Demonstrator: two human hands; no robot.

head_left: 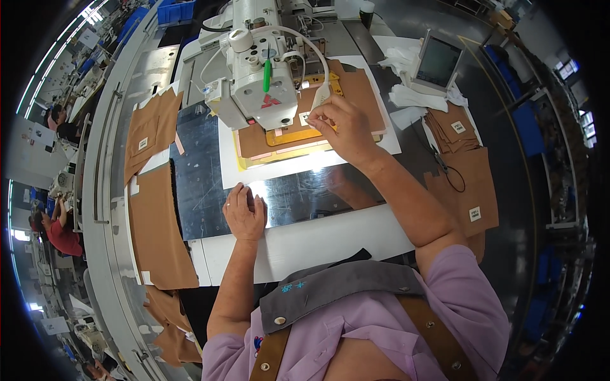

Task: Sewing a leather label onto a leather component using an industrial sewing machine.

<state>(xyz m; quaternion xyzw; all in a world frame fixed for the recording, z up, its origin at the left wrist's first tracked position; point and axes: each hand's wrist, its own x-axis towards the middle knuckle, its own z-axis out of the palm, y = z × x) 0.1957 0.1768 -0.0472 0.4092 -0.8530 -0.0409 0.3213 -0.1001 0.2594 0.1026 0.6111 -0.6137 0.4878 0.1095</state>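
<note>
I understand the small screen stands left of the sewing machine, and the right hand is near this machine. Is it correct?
Not the side: the head view shows the small screen right of the sewing machine. The right hand is near that machine.

Sewing machine [264,76]: behind, its head above the work panel [365,95]
Clamp frame [295,136]: on that panel
Backing sheet [389,143]: under both, on the metal plate [203,206]
Left hand [244,213]: on the plate, before the sheet
Right hand [343,130]: right of the machine head
Left side: small pile [159,120] behind large panel [162,235]
Right side: screen [438,60] behind panel stack [452,130]
</note>
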